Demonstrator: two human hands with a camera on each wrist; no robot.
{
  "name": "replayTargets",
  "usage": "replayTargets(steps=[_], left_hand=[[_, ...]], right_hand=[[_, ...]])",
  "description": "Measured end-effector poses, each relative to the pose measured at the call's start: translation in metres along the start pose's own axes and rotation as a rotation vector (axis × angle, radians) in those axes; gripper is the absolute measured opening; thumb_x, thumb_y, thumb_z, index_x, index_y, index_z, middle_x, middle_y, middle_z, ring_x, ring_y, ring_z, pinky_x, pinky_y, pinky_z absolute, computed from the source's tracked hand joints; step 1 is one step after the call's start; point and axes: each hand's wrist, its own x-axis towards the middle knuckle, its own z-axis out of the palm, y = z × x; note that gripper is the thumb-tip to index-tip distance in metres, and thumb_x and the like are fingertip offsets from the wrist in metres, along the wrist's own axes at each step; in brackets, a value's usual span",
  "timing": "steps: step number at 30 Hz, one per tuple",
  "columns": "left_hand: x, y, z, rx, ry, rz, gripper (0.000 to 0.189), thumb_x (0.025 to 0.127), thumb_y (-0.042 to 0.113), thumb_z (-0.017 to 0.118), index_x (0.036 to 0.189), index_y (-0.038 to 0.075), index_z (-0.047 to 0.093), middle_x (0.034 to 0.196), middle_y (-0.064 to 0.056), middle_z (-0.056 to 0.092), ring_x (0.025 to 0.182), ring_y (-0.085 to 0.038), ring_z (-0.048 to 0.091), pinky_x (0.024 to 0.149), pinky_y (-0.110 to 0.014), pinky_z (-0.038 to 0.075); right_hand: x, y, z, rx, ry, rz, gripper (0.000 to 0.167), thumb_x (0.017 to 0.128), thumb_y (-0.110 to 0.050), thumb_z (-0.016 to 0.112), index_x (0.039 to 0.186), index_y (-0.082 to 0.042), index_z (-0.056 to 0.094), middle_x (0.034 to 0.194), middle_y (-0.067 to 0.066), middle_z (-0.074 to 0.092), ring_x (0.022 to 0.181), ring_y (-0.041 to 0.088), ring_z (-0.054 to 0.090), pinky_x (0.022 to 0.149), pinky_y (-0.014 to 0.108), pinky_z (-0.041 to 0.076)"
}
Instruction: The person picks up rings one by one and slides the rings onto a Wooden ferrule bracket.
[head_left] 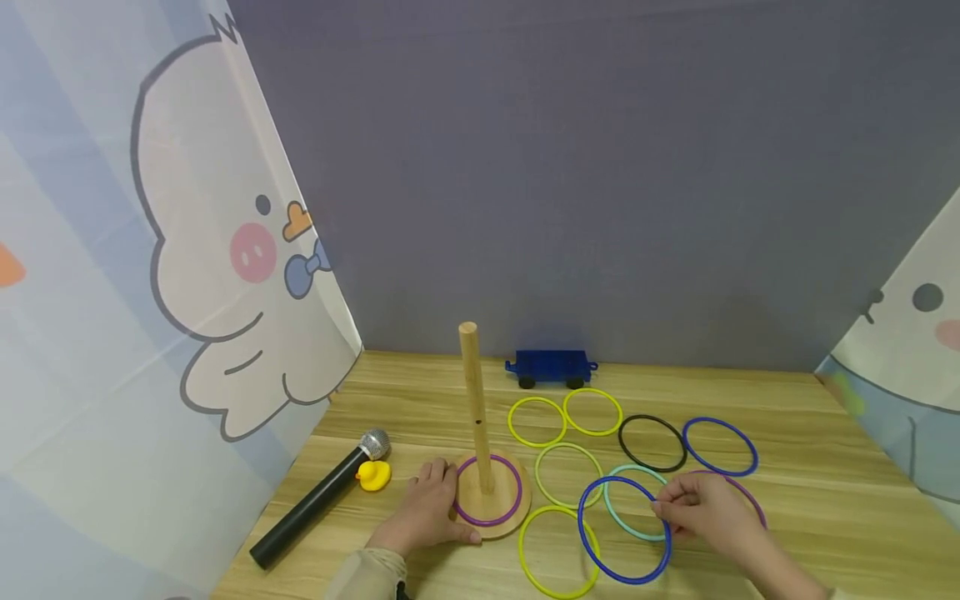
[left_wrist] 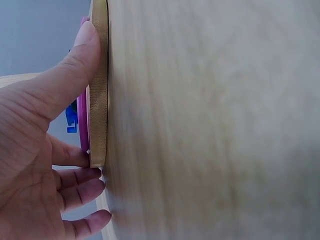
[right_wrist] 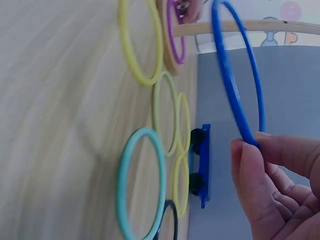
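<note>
My left hand (head_left: 427,512) rests at the near left of a wooden ring-toss stand (head_left: 476,400), holding its round base with thumb and index finger on the edge. A purple ring (head_left: 487,523) lies around the post on that base. To the right, my right hand (head_left: 708,508) pinches a blue ring (right_wrist: 232,90) between thumb and fingertips. The blue ring is raised above the table and tilted. Beneath it in the head view are a yellow ring (head_left: 522,554) and a turquoise ring (head_left: 609,504). Another purple ring (head_left: 757,506) is partly hidden behind the right hand.
More rings lie flat: a yellow-green one (head_left: 538,479), two yellow ones, a black one (head_left: 682,458) and another blue one (head_left: 753,454). A blue toy wagon (head_left: 553,367) stands at the back. Left of the stand lie a microphone (head_left: 315,504) and a yellow rubber duck (head_left: 375,476).
</note>
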Motion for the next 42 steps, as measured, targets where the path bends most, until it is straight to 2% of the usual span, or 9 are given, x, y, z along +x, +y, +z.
replayTargets(steps=[6,15,21,25,32,42], left_hand=[[0.000,0.000,0.000,-0.003,-0.002,-0.005,0.113,0.060,0.067,0.080,0.135,-0.011,0.047,0.118,-0.015,0.046,0.107,-0.029,0.041,0.087,-0.051,0.040],[-0.001,0.000,0.002,-0.004,0.019,-0.007,0.113,0.059,0.067,0.080,0.135,-0.010,0.047,0.118,-0.016,0.046,0.110,-0.030,0.042,0.089,-0.052,0.039],[-0.001,0.000,0.003,-0.006,0.012,-0.016,0.114,0.059,0.068,0.080,0.136,-0.009,0.046,0.119,-0.015,0.046,0.111,-0.031,0.042,0.091,-0.053,0.039],[0.000,-0.001,0.003,-0.004,0.008,-0.015,0.114,0.060,0.069,0.078,0.137,-0.009,0.046,0.120,-0.015,0.045,0.112,-0.031,0.042,0.091,-0.053,0.038],[0.001,-0.001,0.004,0.005,0.003,-0.019,0.114,0.060,0.068,0.079,0.137,-0.010,0.045,0.121,-0.017,0.045,0.113,-0.032,0.041,0.091,-0.053,0.038],[0.000,0.000,0.002,0.001,-0.006,-0.021,0.113,0.060,0.067,0.079,0.136,-0.009,0.045,0.120,-0.016,0.045,0.109,-0.030,0.040,0.090,-0.052,0.038]], right_hand=[[0.010,-0.016,0.003,0.100,-0.032,-0.032,0.022,0.089,-0.011,0.070,0.094,0.009,0.062,0.080,0.011,0.068,0.066,0.022,0.065,0.063,0.039,0.056],[0.022,-0.036,0.010,0.152,-0.028,-0.050,0.029,0.091,-0.011,0.069,0.106,0.013,0.062,0.086,0.010,0.068,0.069,0.018,0.064,0.063,0.034,0.056],[0.031,-0.061,0.014,0.159,-0.024,-0.028,0.032,0.091,-0.016,0.070,0.110,0.009,0.064,0.085,0.008,0.069,0.070,0.022,0.065,0.065,0.035,0.056],[0.036,-0.081,0.017,0.178,-0.019,-0.044,0.033,0.090,-0.018,0.071,0.111,0.008,0.065,0.085,0.007,0.068,0.070,0.022,0.065,0.066,0.038,0.056],[0.038,-0.118,0.019,0.196,-0.021,-0.130,0.034,0.091,-0.018,0.070,0.112,0.008,0.064,0.086,0.008,0.068,0.069,0.020,0.064,0.065,0.035,0.056],[0.035,-0.171,0.020,0.203,0.076,-0.313,0.027,0.087,-0.012,0.073,0.105,0.009,0.068,0.080,0.010,0.069,0.064,0.020,0.065,0.062,0.036,0.056]])
